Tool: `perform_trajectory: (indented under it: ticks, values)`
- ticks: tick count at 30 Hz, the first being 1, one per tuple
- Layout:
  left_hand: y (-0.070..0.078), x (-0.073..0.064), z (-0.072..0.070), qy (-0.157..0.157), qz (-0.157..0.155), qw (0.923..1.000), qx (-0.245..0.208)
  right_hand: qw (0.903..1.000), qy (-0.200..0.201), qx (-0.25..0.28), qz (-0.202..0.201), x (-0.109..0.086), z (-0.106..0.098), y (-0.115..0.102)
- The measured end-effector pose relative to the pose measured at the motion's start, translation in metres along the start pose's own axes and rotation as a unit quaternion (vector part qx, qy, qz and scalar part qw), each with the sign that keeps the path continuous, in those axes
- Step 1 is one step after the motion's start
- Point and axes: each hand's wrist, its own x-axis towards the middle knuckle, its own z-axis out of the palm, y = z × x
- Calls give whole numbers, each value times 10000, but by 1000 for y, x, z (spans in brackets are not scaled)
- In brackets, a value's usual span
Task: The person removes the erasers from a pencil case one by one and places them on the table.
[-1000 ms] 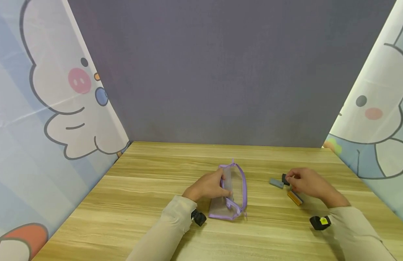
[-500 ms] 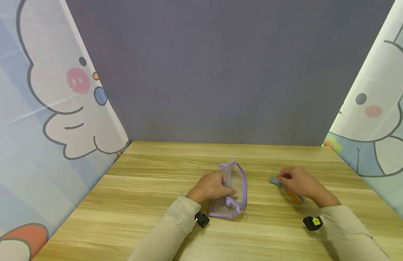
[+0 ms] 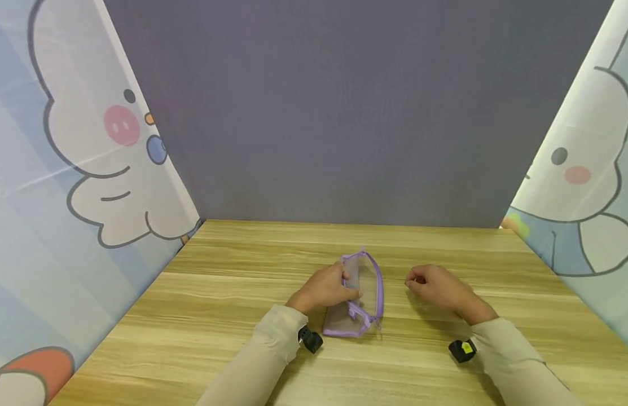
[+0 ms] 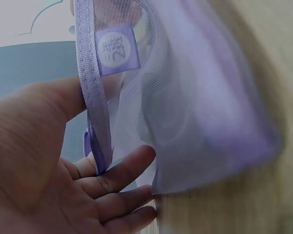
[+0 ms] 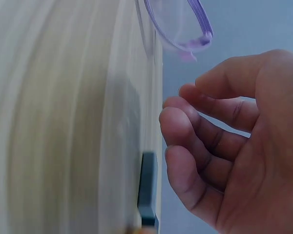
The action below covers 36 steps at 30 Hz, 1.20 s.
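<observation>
My left hand (image 3: 328, 286) grips the near rim of a mesh zip pouch (image 3: 341, 322) with purple edging, its mouth spread wide. In the left wrist view, the thumb reaches behind the zipper tape (image 4: 94, 73), and a purple label (image 4: 118, 48) hangs at the rim. Just right of the pouch my right hand (image 3: 438, 288) hovers low over the table, loosely curled, thumb tip close to the index finger. Nothing shows between those fingertips in the right wrist view. A grey block (image 5: 147, 183) lies on the table below that hand, which hides it in the head view.
An orange bit (image 5: 136, 229) peeks in at the bottom of the right wrist view. The wooden table (image 3: 232, 316) meets a dark grey panel (image 3: 344, 129) at the back. Cartoon-printed cloths (image 3: 90, 197) stand on both sides.
My right hand has moved left toward the pouch, from beside a small black thing; its arm and hand now cover where the small things lay. The left hand stays on the pouch.
</observation>
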Motion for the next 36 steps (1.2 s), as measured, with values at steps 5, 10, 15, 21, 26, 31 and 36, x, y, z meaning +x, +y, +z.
perform_trajectory:
  ticks: [5, 10, 15, 21, 26, 31, 36]
  values:
    - [0, 1, -1, -70, -24, 9997, -214, 9999, -150, 78, 1, 7, 8, -6]
    - [2, 2, -2, -118, -33, 9991, -417, 9995, -236, 211, 90, 10, 10, -11]
    - [3, 3, -3, -141, -49, 9984, -550, 9980, -339, 517, 86, 13, 12, -18]
    - [1, 5, -4, -93, 89, 9980, -612, 9881, -624, 1396, -171, 21, 19, -24]
    - [1, 6, -6, -134, 172, 9975, -666, 9858, -710, 1486, -318, 28, 27, -29]
    - [1, 5, -9, -253, 193, 9945, -997, 9853, -677, 1533, -332, 33, 31, -32]
    - [-2, 4, -10, -320, 258, 9909, -1281, 9827, -657, 1713, -262, 36, 37, -33]
